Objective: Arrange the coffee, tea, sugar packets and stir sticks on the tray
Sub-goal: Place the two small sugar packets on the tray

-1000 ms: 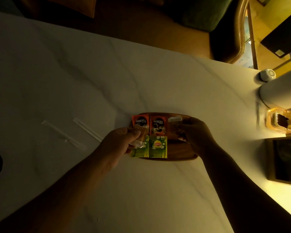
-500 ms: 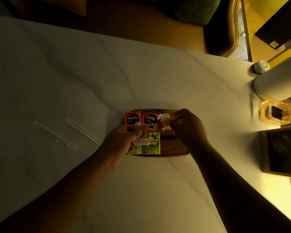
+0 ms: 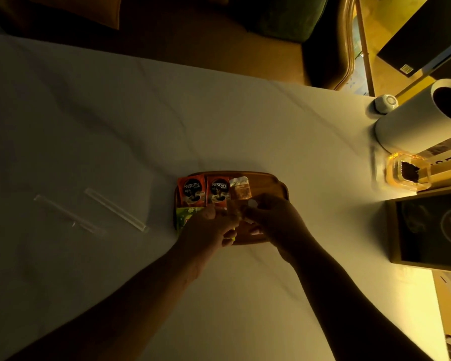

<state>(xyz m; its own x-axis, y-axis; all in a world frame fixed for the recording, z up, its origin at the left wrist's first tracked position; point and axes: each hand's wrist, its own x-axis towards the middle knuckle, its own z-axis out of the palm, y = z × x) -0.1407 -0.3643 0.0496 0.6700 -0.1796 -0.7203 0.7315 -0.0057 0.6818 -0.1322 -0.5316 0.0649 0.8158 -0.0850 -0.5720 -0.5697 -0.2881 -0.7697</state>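
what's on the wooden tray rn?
On the wooden tray: two Nescafe sachets in the far row, a sugar packet beside them, and a green tea packet nearer. The left hand and right hand cover the rest.
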